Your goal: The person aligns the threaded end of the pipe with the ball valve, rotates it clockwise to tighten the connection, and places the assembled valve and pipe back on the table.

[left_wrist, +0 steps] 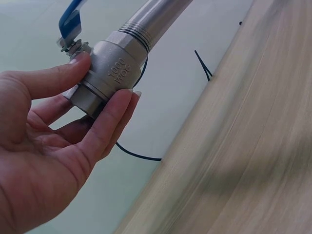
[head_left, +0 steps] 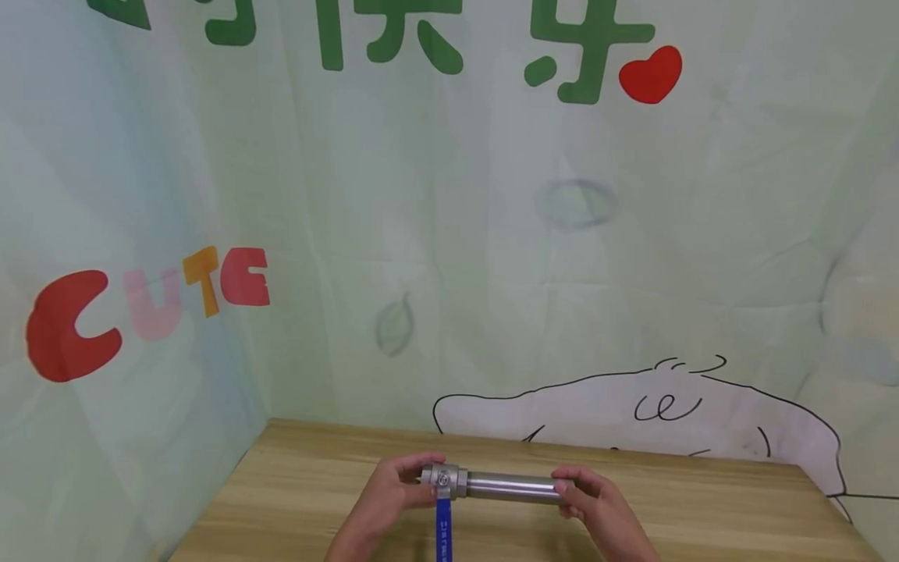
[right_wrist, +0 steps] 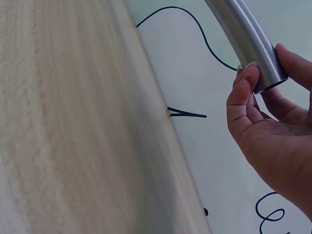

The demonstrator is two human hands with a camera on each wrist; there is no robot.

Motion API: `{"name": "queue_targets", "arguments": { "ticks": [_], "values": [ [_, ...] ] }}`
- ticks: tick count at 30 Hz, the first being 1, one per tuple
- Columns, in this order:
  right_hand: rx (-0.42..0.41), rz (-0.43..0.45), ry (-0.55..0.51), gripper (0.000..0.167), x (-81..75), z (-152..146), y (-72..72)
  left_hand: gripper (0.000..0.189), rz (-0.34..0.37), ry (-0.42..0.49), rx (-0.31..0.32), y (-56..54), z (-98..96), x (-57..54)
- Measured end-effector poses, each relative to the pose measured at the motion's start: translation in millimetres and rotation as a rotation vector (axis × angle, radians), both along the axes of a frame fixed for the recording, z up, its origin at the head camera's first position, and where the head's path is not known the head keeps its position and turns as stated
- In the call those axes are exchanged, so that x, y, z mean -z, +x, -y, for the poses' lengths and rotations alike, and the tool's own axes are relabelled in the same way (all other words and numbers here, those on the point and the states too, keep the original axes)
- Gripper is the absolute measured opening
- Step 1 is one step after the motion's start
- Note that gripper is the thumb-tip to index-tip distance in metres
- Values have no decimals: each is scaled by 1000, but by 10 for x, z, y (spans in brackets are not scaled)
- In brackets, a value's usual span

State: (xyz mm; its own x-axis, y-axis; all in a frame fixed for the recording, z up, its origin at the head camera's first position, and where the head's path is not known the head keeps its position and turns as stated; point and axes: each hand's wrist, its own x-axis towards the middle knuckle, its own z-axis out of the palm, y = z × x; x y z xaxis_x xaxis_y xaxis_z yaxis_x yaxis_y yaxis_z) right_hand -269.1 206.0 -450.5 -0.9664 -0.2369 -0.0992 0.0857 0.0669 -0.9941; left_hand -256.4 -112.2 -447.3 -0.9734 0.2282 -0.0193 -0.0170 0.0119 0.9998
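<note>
A steel ball valve [left_wrist: 114, 68] with a blue lever handle [head_left: 443, 531] is joined to a threaded metal pipe [head_left: 516, 487]. My left hand [head_left: 393, 492] grips the valve body at its free end, thumb on one side and fingers on the other. At the pipe's far end, my right hand [head_left: 600, 503] pinches the plain open end [right_wrist: 270, 87] between thumb and fingers. Pipe and valve lie nearly level between both hands, above the table. In the left wrist view, some thread shows where the pipe enters the valve, and the valve body carries raised lettering.
Beneath the hands is a wood-grain table [head_left: 316, 460]. A pale printed cloth [head_left: 477, 234] hangs behind it and along the left side, with green characters, coloured letters and a line-drawn figure [head_left: 632, 414] at the table's back edge.
</note>
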Motion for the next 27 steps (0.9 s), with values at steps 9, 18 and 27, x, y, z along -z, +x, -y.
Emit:
{"name": "queue_targets", "arguments": {
  "ticks": [9,18,27],
  "values": [
    [6,7,-5,42,18,-7,-18,44,-7,10,2,-7,1,0],
    [21,-9,23,44,22,-16,-1,44,1,4,4,-22,10,-4],
    [14,-45,-16,41,16,-18,-3,44,-2,0,-1,-23,12,0]
  ]
}}
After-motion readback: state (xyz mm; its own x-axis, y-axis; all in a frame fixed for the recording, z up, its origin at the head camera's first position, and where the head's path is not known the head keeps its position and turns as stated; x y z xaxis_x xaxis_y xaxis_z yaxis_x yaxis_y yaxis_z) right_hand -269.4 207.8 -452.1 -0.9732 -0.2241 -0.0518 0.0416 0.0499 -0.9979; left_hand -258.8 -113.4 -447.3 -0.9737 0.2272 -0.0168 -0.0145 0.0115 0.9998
